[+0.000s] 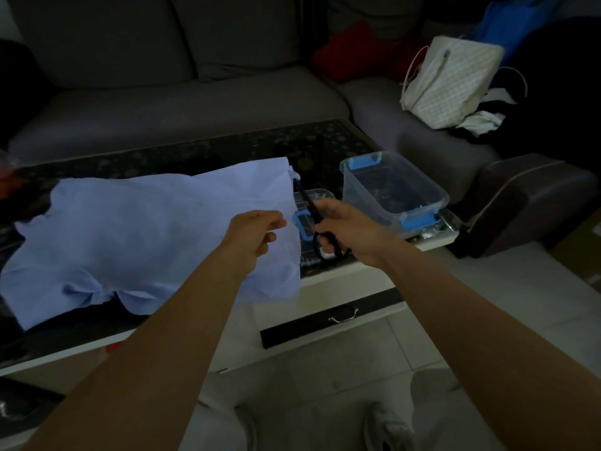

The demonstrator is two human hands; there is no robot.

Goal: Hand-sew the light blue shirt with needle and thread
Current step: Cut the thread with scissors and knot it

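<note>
Snip time in a dim-lit mending job
Light blue shirt spread left on the worktop — left hand pinches its right edge, right hand grips black scissors; best keep cloth taut, cutting thread only.

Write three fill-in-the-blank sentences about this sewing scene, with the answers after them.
1. The right hand grips black ____.
2. The left hand pinches the edge of the light blue ____.
3. The clear box on the table has ____ latches.
Missing words: scissors; shirt; blue.
</note>
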